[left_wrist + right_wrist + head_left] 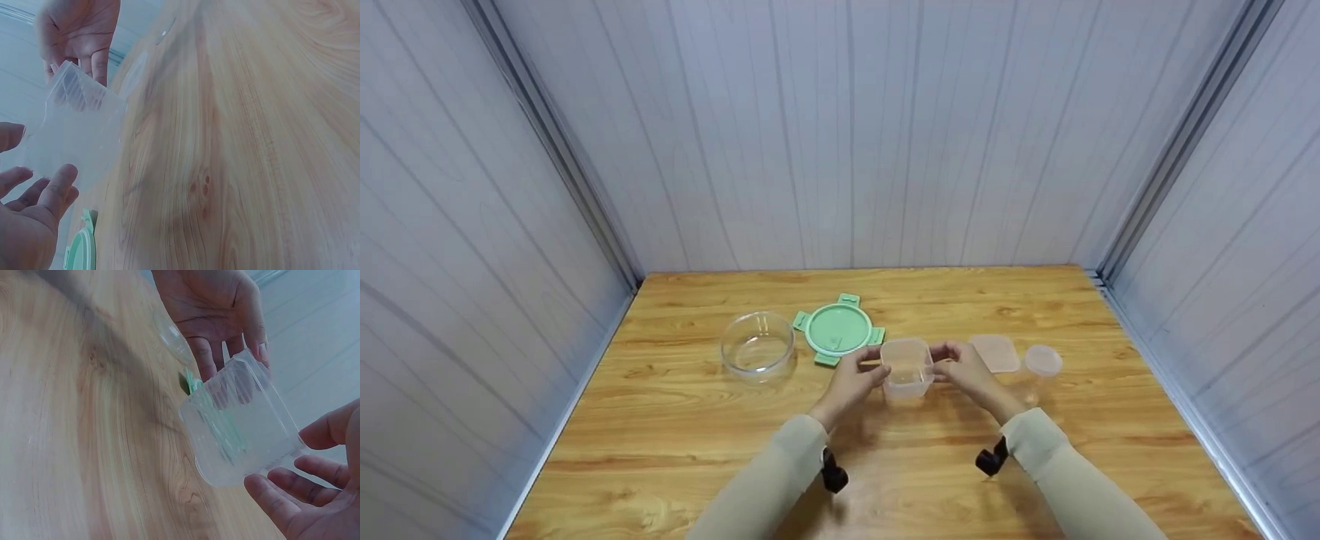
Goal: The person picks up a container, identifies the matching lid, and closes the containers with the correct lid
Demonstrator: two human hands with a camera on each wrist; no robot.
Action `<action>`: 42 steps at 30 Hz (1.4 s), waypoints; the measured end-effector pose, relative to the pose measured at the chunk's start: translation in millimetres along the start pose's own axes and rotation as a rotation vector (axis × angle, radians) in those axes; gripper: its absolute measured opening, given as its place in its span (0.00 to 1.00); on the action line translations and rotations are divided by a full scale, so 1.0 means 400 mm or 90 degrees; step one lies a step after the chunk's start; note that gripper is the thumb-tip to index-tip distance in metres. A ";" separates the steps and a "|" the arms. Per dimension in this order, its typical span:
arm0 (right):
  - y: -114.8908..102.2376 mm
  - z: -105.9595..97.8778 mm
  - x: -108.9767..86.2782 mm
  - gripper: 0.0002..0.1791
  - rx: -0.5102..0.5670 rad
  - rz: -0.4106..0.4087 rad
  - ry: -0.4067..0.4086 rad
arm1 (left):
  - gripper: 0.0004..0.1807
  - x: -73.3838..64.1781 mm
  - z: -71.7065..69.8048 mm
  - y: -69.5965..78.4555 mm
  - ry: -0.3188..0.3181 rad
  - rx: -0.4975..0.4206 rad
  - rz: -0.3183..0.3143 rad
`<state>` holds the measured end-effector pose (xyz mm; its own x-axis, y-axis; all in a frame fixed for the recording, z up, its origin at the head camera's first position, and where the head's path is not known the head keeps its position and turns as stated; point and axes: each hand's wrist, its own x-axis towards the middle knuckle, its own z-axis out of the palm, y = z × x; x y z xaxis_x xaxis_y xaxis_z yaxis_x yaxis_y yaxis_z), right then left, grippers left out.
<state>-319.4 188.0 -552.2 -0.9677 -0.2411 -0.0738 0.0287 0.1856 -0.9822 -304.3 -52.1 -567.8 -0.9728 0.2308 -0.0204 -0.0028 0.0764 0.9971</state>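
I observe both hands on one article: a translucent square container [906, 391], held at the middle of the table, its opening upward. The left hand [851, 380] grasps its left side between thumb and fingers; the right hand [969, 373] grasps the right side likewise. The head view alone gives the full layout: glass bowl [757, 369] at left, green lid [838, 328] just beyond the left hand, square translucent lid [994, 352] beyond the right hand, and a small round translucent piece [1043, 361] at far right. The right wrist view adds green showing through the container's clear wall; the left wrist view shows the fingers of both hands spread along its sides. The surface is a wood-grained table [675, 435], lit with soft shadows. Pale panelled walls [810, 135] enclose it left, right and far, with grey metal strips [547, 142] at the corners.
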 end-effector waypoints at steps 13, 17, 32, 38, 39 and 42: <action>0.006 0.012 -0.016 0.21 -0.006 0.004 -0.018 | 0.23 -0.022 -0.015 -0.011 -0.017 -0.014 0.021; 0.001 0.019 -0.029 0.20 0.014 0.019 -0.008 | 0.22 -0.032 -0.015 -0.010 -0.024 -0.010 0.022; -0.002 0.042 -0.062 0.15 0.032 0.044 -0.019 | 0.23 -0.081 -0.023 -0.008 -0.035 -0.031 -0.015; -0.001 0.051 -0.080 0.17 0.027 0.042 -0.031 | 0.23 -0.102 -0.031 -0.007 -0.040 -0.041 -0.023; -0.002 0.052 -0.082 0.17 0.028 0.041 -0.034 | 0.23 -0.105 -0.032 -0.008 -0.041 -0.044 -0.023; -0.002 0.057 -0.088 0.17 0.038 0.037 -0.040 | 0.23 -0.114 -0.035 -0.009 -0.045 -0.048 -0.025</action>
<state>-279.6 174.6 -552.9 -0.9463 -0.2912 -0.1403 0.1013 0.1449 -0.9843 -263.1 -76.5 -569.4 -0.9528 0.2972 -0.0622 -0.0607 0.0142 0.9981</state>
